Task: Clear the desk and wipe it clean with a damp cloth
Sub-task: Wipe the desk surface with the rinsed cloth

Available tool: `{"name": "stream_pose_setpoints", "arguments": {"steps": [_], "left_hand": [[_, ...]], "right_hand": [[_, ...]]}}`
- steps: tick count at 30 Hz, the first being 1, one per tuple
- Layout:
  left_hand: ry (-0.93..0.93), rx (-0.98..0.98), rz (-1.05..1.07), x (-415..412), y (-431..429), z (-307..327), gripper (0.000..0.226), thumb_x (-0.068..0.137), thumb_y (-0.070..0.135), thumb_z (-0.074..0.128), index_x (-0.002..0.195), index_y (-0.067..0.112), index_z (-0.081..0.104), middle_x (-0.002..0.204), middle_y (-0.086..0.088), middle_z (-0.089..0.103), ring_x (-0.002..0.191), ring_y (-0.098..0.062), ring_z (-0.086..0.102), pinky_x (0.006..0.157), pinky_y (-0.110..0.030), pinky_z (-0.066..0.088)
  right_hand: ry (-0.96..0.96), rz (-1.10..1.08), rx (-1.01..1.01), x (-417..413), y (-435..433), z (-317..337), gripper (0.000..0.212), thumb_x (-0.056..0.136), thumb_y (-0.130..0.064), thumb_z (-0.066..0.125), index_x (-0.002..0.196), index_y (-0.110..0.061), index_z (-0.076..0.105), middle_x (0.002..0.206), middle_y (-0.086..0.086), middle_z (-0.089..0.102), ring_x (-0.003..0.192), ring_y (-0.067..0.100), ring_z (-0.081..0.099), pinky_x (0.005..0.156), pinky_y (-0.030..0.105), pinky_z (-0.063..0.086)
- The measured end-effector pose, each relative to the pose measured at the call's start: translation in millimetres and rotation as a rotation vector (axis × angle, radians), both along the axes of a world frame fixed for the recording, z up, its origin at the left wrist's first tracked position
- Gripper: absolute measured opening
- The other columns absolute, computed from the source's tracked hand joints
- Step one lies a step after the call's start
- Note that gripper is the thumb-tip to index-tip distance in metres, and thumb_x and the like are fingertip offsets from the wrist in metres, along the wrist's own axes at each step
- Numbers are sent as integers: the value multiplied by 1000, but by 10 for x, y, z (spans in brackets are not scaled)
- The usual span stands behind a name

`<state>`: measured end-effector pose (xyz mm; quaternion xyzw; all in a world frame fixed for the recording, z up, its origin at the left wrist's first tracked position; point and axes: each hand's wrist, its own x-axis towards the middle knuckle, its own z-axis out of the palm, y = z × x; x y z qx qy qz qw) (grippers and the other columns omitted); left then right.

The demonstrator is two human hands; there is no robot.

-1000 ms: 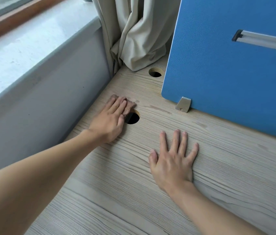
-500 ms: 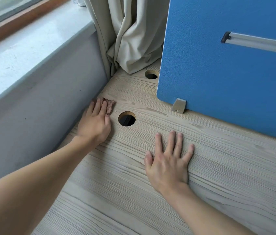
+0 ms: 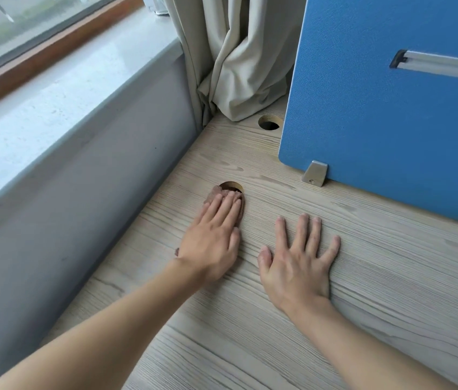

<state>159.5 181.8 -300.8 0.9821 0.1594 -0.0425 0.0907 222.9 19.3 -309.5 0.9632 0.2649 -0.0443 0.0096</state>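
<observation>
A light wood-grain desk (image 3: 363, 277) fills the lower right of the head view. My left hand (image 3: 213, 240) lies flat with straight fingers on a small brown cloth (image 3: 216, 192), pressing it onto the desk over the near cable hole (image 3: 232, 185). Only the cloth's far edge and a corner by my wrist show. My right hand (image 3: 298, 266) rests flat on the bare desk beside it, fingers spread, holding nothing.
A blue partition panel (image 3: 391, 122) stands on a metal foot (image 3: 315, 174) at the back right. A second cable hole (image 3: 269, 123) lies behind, under a beige curtain (image 3: 239, 66). A grey wall (image 3: 67, 220) and white window sill (image 3: 53, 94) border the desk's left edge.
My left hand has slid the cloth to the right, away from the wall, so it now covers most of the near cable hole. My right hand has stayed flat in place.
</observation>
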Motion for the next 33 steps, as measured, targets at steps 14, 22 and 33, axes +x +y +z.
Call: {"name": "stream_pose_setpoints", "arguments": {"steps": [14, 22, 33], "left_hand": [[-4, -9, 100, -294, 141, 37, 71, 93, 47, -1, 160, 23, 1, 167, 4, -4, 151, -13, -17, 124, -34, -6], [-14, -55, 36, -422, -148, 23, 68, 94, 48, 3, 159, 30, 5, 166, 8, -2, 152, -11, -14, 125, -35, -2], [-19, -49, 107, -672, 127, 22, 71, 92, 47, 3, 159, 27, 11, 167, 4, 5, 153, -15, -8, 125, -36, -1]], "right_hand": [[-22, 15, 14, 6, -23, 10, 76, 90, -55, 14, 155, -20, 35, 159, 25, 28, 150, 43, 18, 112, 73, 9], [33, 22, -21, -39, 3, 85, 68, 98, -50, 23, 159, -20, 22, 164, 23, 14, 153, 39, 6, 114, 70, 7], [-7, 222, 85, -682, 109, -2, 66, 93, -42, 25, 151, -18, 42, 159, 24, 30, 149, 40, 24, 115, 70, 10]]}}
